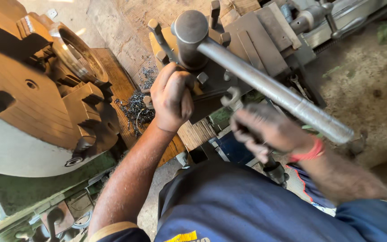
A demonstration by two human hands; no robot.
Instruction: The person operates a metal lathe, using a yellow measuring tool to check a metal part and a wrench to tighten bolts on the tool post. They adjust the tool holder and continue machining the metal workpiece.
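Left hand (172, 99), grimy, fingers curled shut around the dull steel tool post block (211, 74) with its square-headed bolts, just below the thick round socket head of the long grey steel pipe handle (274, 92) slanting away to the right. Right hand (265, 131), blurred, red thread at the wrist, closed over a small dark handle, grip unclear, directly under that pipe. Further left, curly steel shavings (135, 110) on worn wooden board, then rusty stepped-jaw lathe chuck (45, 103).

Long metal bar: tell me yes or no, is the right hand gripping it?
No. The right hand is blurred and sits below the long metal bar, apart from it, around a dark handle.
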